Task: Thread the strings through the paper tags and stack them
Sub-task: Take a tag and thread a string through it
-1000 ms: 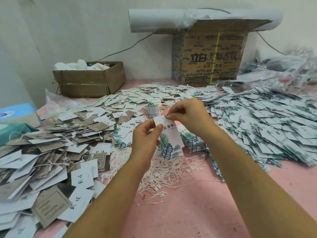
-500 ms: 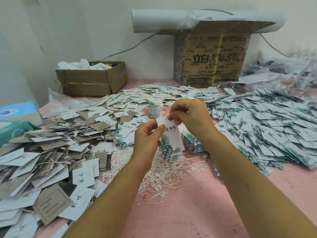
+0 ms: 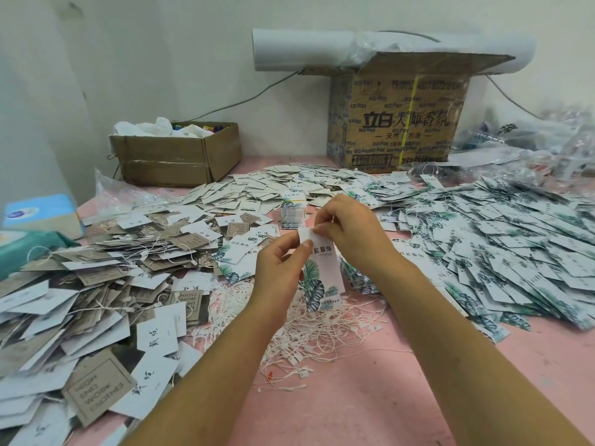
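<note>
A white paper tag (image 3: 323, 278) with green leaf print hangs upright above the table's middle. My left hand (image 3: 280, 275) pinches its upper left edge between thumb and fingers. My right hand (image 3: 349, 231) pinches the tag's top edge, where the hole is hidden under the fingertips. I cannot make out a string at the fingers. A tangle of white strings (image 3: 306, 336) lies on the pink table (image 3: 370, 400) under the tag. A big pile of leaf-print tags (image 3: 502, 252) spreads to the right. A small upright bundle of tags (image 3: 293, 209) stands behind my hands.
Grey-brown and white tags with strings (image 3: 80, 300) cover the left side. A low open carton (image 3: 175, 154) stands at the back left, a tall printed carton (image 3: 396, 117) with a paper roll on it at the back. Tissue packs (image 3: 38, 217) sit far left, plastic bags (image 3: 531, 143) far right.
Both hands and the tag have stayed nearly in place. My right fingertips have shifted slightly along the tag's top edge.
</note>
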